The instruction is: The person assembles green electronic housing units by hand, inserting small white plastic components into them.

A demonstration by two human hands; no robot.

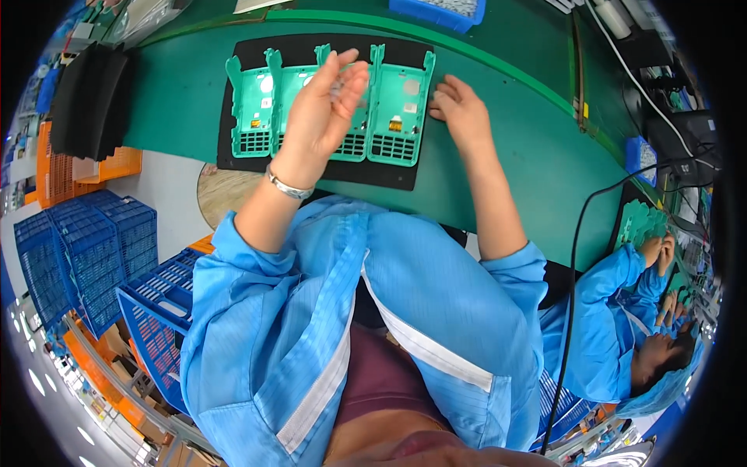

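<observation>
Several mint-green plastic housings (pixel 398 105) stand in a row on a black mat (pixel 226 148), each with a slotted grid at its near end and upright arms at its far end. My left hand (pixel 323 105) is above the middle housings and hides part of them. Its fingers curl over something small and translucent, too unclear to name. My right hand (pixel 464 117) rests just right of the rightmost housing, by the mat's edge. Its fingers are loosely bent and a little apart, and I see nothing in them.
A blue bin (pixel 440 14) of small pale parts stands at the far edge of the green table (pixel 529 156). Black foam sheets (pixel 92 101) stand at the left. Blue crates (pixel 117 241) are stacked below. A black cable (pixel 573 311) hangs at right, near a co-worker (pixel 599 335) in blue.
</observation>
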